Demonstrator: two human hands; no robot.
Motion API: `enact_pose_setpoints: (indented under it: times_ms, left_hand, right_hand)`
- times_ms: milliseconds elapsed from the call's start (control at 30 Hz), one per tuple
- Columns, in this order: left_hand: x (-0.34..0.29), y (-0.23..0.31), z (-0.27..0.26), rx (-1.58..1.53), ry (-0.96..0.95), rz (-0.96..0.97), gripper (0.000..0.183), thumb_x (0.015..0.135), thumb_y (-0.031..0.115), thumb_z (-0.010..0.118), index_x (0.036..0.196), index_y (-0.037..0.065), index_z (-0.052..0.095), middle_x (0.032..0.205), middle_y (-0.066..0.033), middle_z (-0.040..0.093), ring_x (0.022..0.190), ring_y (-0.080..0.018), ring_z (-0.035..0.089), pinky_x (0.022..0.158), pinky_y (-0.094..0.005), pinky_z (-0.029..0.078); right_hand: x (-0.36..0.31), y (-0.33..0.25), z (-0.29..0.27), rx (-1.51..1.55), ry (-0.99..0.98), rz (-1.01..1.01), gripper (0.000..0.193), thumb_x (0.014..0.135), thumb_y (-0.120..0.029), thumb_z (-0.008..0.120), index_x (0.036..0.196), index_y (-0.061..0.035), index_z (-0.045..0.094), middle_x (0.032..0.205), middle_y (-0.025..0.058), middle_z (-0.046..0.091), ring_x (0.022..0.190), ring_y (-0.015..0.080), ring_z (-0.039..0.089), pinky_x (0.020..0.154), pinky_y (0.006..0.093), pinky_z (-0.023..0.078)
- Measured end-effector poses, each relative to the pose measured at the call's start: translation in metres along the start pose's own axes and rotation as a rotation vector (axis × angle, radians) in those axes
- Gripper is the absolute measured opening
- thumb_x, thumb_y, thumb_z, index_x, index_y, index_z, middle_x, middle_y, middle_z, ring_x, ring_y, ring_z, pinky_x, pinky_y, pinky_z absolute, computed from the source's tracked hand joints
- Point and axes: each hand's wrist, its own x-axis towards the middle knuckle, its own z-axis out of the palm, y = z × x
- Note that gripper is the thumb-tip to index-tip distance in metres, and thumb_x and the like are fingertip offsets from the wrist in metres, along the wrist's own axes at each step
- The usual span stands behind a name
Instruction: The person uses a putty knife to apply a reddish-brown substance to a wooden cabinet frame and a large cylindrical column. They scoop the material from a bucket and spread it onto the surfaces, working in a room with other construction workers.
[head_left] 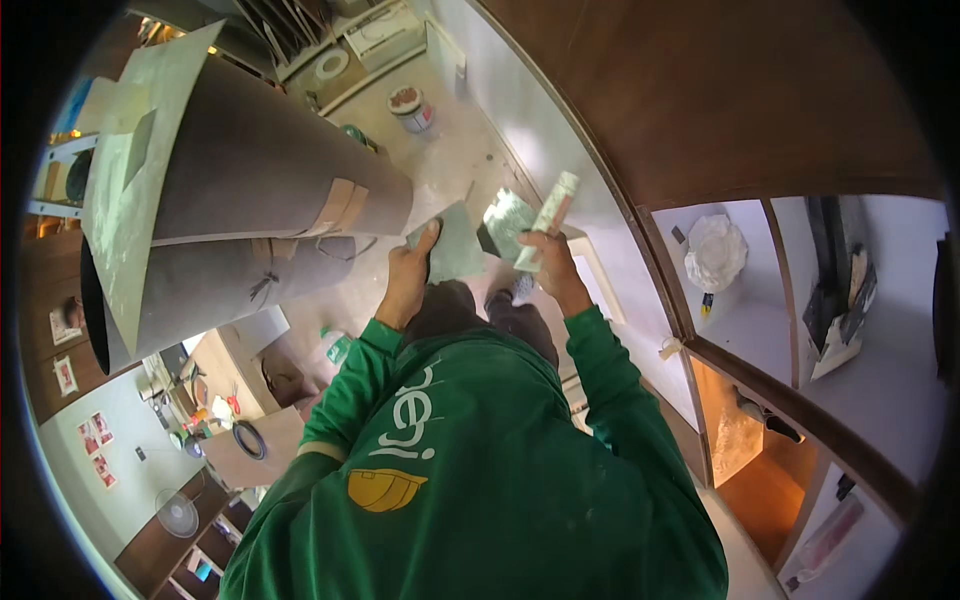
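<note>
My left hand (405, 278) is closed on a flat grey-green rectangular sheet (456, 244), thumb lying on its face. To its right, my right hand (556, 265) grips a pale tube-like bar (553, 215) with faint reddish marks, tilted with its upper end leaning right. Just left of the bar is a whitish, smeared flat piece (510, 220); whether it is joined to the bar I cannot tell. Both hands are in front of my body, above my legs, and a small gap separates the sheet from the whitish piece.
Large grey rolls (270, 150) tied with cord stand at the left, a pale panel (145, 190) across their end. A tub (408, 108) sits on the floor ahead. Brown-edged shelving (745, 310) rises at the right. A clear bottle (336, 346) stands near my left arm.
</note>
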Motion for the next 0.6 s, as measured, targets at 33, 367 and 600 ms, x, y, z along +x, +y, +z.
enact_pose_setpoints:
  times_ms: [33,367,600]
  left_hand:
    - [0.014,-0.005,0.002,0.007,-0.012,-0.055,0.045,0.089,0.038,0.067,0.100,-0.006,0.066,0.091,-0.0085,0.067,0.074,-0.0145,0.064,0.063,-0.0276,0.050]
    - [0.145,-0.055,0.012,0.834,-0.015,0.004,0.056,0.083,0.052,0.066,0.092,-0.003,0.070,0.079,-0.0182,0.069,0.076,-0.0221,0.066,0.069,-0.0340,0.051]
    - [0.282,-0.171,-0.025,0.565,-0.354,-0.383,0.064,0.091,0.058,0.051,0.085,-0.004,0.069,0.068,-0.0114,0.066,0.064,-0.0194,0.064,0.062,-0.0327,0.049]
  right_hand:
    - [0.012,0.005,-0.002,-0.023,-0.023,-0.027,0.021,0.073,-0.011,0.065,0.091,0.0003,0.064,0.081,0.0056,0.061,0.074,0.0197,0.058,0.069,0.0333,0.046]
    - [0.055,-0.014,0.029,0.152,0.165,0.358,0.014,0.074,-0.012,0.071,0.078,-0.0016,0.062,0.071,0.0027,0.056,0.062,0.0154,0.057,0.057,0.0281,0.048]
    - [0.099,0.129,-0.012,-0.326,0.282,0.282,0.013,0.073,-0.002,0.068,0.082,-0.0016,0.059,0.072,0.0050,0.057,0.060,0.0155,0.056,0.055,0.0292,0.046]
